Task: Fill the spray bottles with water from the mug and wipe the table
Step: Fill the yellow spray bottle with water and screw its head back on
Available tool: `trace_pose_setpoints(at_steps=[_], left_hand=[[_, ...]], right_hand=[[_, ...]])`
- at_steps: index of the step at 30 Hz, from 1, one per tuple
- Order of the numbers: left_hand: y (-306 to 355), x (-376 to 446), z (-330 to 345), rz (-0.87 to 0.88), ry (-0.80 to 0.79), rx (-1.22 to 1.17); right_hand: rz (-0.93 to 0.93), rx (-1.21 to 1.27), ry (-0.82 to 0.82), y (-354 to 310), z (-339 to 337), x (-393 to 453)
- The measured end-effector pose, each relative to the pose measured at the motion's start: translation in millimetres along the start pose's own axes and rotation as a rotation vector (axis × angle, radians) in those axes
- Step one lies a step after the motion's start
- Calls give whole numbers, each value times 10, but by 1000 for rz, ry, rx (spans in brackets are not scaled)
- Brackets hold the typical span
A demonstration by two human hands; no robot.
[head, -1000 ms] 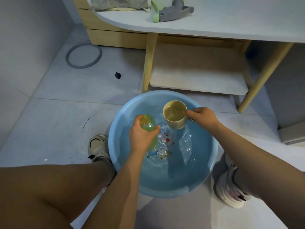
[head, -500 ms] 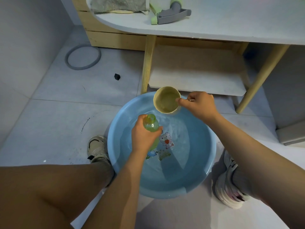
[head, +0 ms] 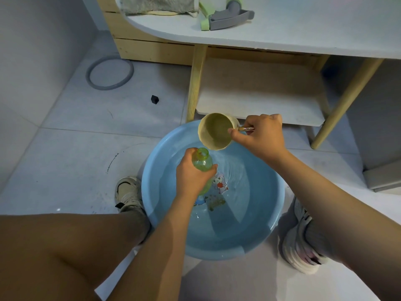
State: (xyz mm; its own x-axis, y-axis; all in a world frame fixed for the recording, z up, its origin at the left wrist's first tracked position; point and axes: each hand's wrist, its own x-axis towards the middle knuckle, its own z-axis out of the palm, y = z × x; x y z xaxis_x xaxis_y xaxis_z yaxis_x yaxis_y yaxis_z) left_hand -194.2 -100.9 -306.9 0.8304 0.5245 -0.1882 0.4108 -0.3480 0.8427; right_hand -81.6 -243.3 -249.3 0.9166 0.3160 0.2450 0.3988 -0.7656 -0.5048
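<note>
My left hand (head: 192, 178) grips a clear green bottle (head: 202, 162) with its cap off, its open neck pointing up over a blue basin (head: 256, 240) of water on the floor. My right hand (head: 261, 135) holds a beige mug (head: 213, 131) by its handle, thumb on the rim. The mug hangs tilted just above and behind the bottle's mouth, over the basin's far rim. No water shows running between them. On the white table (head: 303, 31) above lie a green and grey spray head (head: 225, 15) and a grey cloth (head: 158, 5).
The basin sits between my two shoes (head: 128, 194) (head: 303, 246), with my bare knee at the lower left. The table's wooden leg (head: 196, 83) and low shelf (head: 260, 101) stand just behind the basin. A grey hose ring (head: 109, 72) and small black block (head: 154, 99) lie on the floor.
My right hand lifted the mug out of the basin water and tilted it toward the bottle. My left hand raised the bottle slightly and brought its neck under the mug.
</note>
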Motion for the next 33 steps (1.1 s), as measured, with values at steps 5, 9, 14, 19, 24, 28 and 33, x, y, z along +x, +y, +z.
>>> trace_pose_setpoints(at_steps=[5,9,14,19,24,28,33], left_hand=[[0,1,3,-6,-8,9],[7,6,8,-5,-4,11],[8,3,10,6,0,18],[-2,9,13,8,7,14],[0,11,13,6,5,20],[3,6,9,6,-1,27],[-2,15,16,8,3,29]], right_hand=[[-77,-44,24,-36,-16,10],[-109,-73,33,-69,-53,16],[-126,-79,30,-104,-88,20],[-140,-85,56,-124,-104,31],[-149,-79,71,-133,-107,36],[-159,-81,89,-131,-101,41],[-184,-80,119,-130,-101,49]])
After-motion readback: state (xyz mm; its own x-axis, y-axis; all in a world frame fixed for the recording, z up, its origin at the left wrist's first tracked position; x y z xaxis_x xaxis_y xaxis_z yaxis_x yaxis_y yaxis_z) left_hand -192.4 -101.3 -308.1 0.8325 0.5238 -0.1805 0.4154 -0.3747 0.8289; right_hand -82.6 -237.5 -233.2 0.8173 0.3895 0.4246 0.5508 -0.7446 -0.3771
